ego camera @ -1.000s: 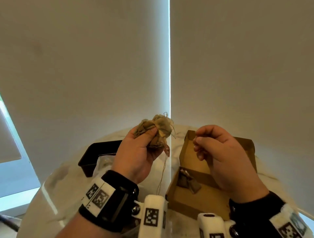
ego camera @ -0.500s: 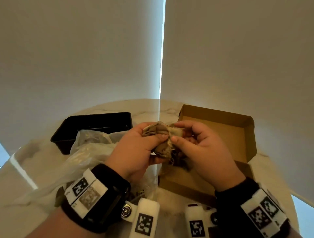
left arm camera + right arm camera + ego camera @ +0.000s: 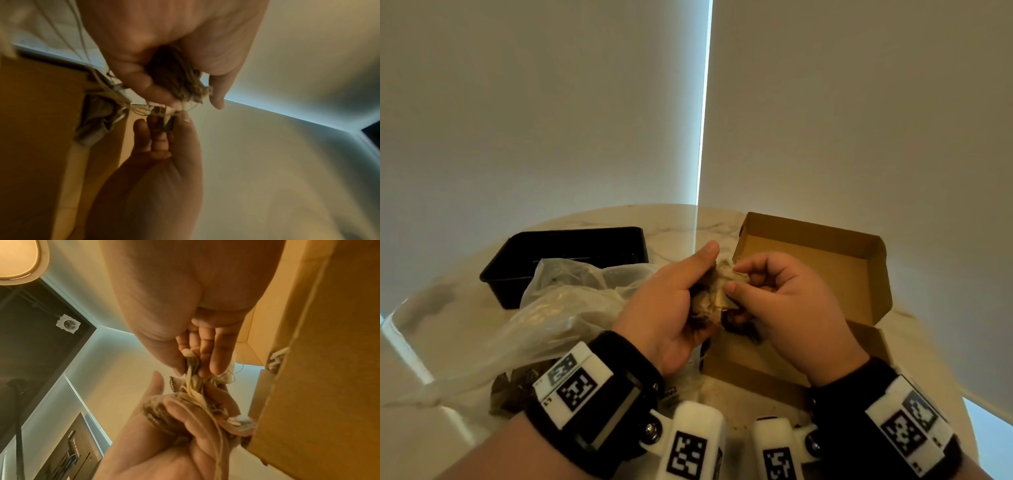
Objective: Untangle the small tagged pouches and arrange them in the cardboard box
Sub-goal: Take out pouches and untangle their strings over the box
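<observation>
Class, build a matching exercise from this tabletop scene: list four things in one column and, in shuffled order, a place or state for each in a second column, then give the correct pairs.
Things
1. clump of pouches
2. black tray
3. cardboard box
4. clear plastic bag

Places or states
A. lies crumpled on the table, in front of the tray
B. open, at the right of the table
C. held between the left hand and the right hand
D. at the far left of the table

Pairs: 1-C, 2-D, 3-B, 4-A
</observation>
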`<action>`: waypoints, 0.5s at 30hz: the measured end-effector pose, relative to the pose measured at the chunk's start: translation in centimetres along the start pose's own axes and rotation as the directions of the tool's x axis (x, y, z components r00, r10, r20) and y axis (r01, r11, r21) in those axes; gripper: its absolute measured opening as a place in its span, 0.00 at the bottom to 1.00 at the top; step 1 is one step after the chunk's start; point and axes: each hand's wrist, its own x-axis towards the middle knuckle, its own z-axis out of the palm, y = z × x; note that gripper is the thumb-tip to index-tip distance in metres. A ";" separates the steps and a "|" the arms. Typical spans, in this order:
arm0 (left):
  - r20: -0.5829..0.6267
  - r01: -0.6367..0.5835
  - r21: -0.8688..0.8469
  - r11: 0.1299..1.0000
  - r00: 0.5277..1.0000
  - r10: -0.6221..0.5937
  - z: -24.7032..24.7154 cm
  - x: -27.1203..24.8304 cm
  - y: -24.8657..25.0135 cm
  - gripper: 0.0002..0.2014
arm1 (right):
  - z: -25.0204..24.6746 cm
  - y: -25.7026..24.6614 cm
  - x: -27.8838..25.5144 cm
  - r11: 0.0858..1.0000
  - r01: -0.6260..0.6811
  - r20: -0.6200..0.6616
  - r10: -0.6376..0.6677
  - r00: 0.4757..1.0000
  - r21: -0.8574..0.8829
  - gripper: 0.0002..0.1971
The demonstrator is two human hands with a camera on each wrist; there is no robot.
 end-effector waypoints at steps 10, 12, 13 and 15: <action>-0.120 -0.045 -0.034 0.998 0.992 0.041 -0.3 0.8 -0.4 0.21 | 0.1 0.0 0.2 0.994 -0.087 -0.027 0.089 0.996 0.067 0.05; -0.123 -0.043 -0.035 0.998 0.992 0.038 -0.1 0.6 -0.5 0.22 | 0.2 -0.1 0.2 0.982 -0.112 -0.040 0.119 0.992 0.149 0.04; -0.127 -0.049 -0.030 0.998 0.991 0.045 -0.1 0.6 -0.6 0.22 | 0.3 -0.1 0.2 0.975 -0.123 -0.042 0.133 0.990 0.187 0.04; -0.147 -0.063 -0.023 0.998 0.987 0.059 -0.2 0.6 -0.7 0.22 | 0.5 -0.2 0.1 0.956 -0.146 -0.032 0.159 0.987 0.254 0.05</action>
